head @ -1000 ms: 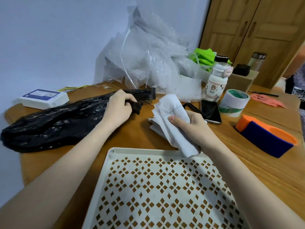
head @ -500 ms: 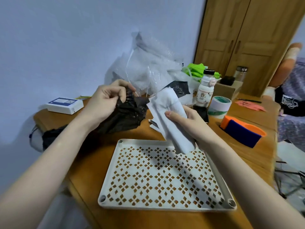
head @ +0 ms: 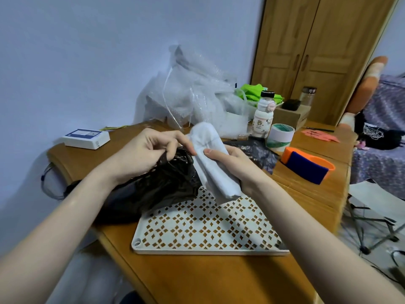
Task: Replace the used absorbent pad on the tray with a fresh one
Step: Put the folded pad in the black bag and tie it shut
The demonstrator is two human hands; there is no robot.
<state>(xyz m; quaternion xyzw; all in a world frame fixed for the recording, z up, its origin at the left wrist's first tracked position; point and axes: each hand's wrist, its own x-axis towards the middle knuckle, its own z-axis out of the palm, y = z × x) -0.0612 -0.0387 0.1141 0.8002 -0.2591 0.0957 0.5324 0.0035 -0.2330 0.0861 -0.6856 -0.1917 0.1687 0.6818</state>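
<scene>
My right hand (head: 230, 165) is wrapped around the folded white absorbent pad (head: 213, 163), thumb across the front and fingers curled behind it, holding it up on a slant over the far edge of the tray (head: 197, 251). The pad's lower end hangs just above the tray's patterned surface; can't tell if it actually touches. My left hand (head: 144, 153) is pinching the rim of the black plastic bag (head: 157, 189), fingers bunched into the crinkled plastic right beside the pad's top half.

The bag is the thing in the way here. It slumps off the table (head: 208, 281) edge on the left and a fold of it lies over the tray's far left corner, covering some of the diamond pattern. More black plastic shows behind my right hand, near the phone-ish dark stuff I can't make out.

Clutter further back: a big heap of bubble wrap (head: 192, 95) against the wall, a white box (head: 86, 139) on the left end of the table, a small white bottle (head: 263, 117) with a black cap, a roll of tape (head: 280, 137) just in front of it, and an orange and blue holder (head: 306, 164) to the right. A cardboard box (head: 291, 116) and something bright green (head: 254, 91) sit behind the bottle, wooden cabinet doors (head: 311, 53) beyond that.
</scene>
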